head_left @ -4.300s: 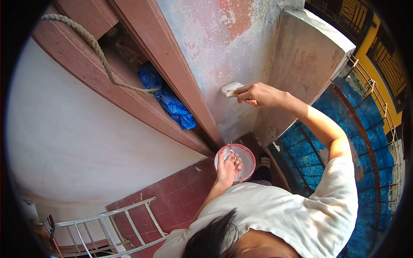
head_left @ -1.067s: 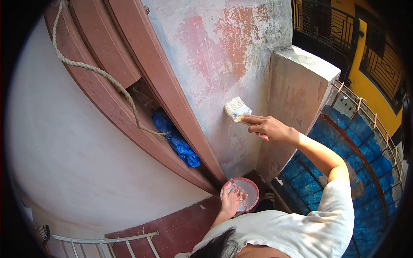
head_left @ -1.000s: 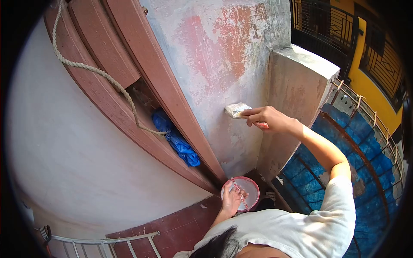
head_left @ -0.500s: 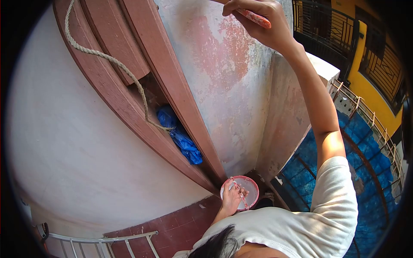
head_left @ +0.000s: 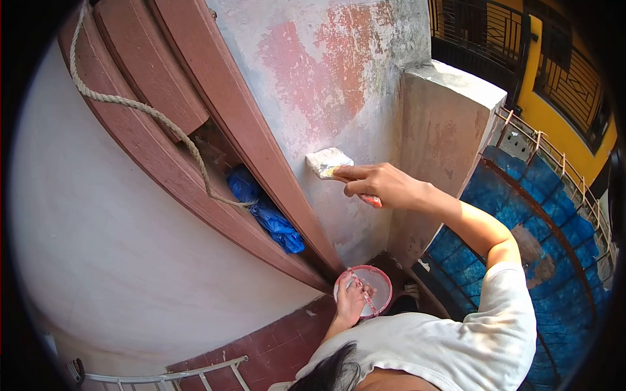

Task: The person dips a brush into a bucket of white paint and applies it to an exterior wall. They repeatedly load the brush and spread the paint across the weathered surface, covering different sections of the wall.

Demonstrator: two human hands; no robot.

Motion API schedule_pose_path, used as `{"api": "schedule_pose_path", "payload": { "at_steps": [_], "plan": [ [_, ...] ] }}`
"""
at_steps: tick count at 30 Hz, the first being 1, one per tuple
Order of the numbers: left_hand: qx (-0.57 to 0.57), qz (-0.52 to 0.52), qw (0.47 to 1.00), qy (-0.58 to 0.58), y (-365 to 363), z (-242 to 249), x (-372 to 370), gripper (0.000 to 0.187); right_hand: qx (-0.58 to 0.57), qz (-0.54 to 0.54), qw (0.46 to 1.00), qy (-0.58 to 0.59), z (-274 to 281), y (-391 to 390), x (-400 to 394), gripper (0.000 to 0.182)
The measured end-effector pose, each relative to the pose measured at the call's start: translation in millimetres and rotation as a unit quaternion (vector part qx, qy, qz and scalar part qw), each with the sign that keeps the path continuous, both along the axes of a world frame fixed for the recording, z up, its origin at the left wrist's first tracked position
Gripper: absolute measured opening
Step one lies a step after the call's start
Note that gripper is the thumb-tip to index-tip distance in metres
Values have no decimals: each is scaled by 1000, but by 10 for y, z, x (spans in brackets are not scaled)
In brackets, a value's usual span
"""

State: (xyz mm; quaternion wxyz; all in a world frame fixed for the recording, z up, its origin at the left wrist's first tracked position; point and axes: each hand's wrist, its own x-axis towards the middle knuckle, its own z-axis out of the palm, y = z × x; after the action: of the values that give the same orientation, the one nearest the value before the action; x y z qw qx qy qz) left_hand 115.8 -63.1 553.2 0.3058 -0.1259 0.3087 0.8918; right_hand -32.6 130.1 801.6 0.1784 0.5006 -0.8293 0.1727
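In my right hand (head_left: 390, 188) is a paintbrush (head_left: 330, 163) with a red handle and wide bristles coated white. The fingers close round its handle, and the bristles are close to the peeling pink and grey wall (head_left: 313, 98). My left hand (head_left: 351, 301) grips the handle of a paint bucket (head_left: 386, 281), low down near my body. The bucket has a pink rim smeared with white, and pale paint shows inside it.
A reddish-brown wooden frame (head_left: 215, 91) runs along the wall, with a rope (head_left: 140, 106) and a blue plastic bag (head_left: 277, 225) on it. A metal ladder (head_left: 205, 373) stands lower left. To the right are a low wall (head_left: 437, 124) and blue sheeting (head_left: 502, 195) below.
My right hand has come down from the top of the view with the paintbrush, whose bristles now show beside the lower wall. The left hand and bucket stay in place.
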Motion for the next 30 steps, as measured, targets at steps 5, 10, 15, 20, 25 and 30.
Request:
{"api": "schedule_pose_path", "payload": {
  "at_steps": [5, 10, 15, 20, 25, 30],
  "plan": [
    [-1, -5, 1000, 5, 23, 62, -5, 48, -127, 22, 986, 104, 1006, -34, -140, 20],
    [-5, 2, 1000, 12, 45, 122, 35, 47, -223, -26, 890, 398, 1428, -194, -743, 26],
    [-15, 11, 1000, -2, 39, 101, 74, 48, -152, -38, 944, 292, 330, -300, -623, 15],
    [-24, 7, 1000, -13, 49, 51, 74, 49, 6, 27, 999, 40, -1014, -47, -104, 10],
    [-30, 9, 1000, -4, 178, 67, 24, 50, 32, 33, 977, -208, -843, 50, -365, 18],
    [-20, 39, 999, 6, 237, 229, -20, 51, -81, 55, 995, 12, 566, 289, -694, 4]
  ]
}}
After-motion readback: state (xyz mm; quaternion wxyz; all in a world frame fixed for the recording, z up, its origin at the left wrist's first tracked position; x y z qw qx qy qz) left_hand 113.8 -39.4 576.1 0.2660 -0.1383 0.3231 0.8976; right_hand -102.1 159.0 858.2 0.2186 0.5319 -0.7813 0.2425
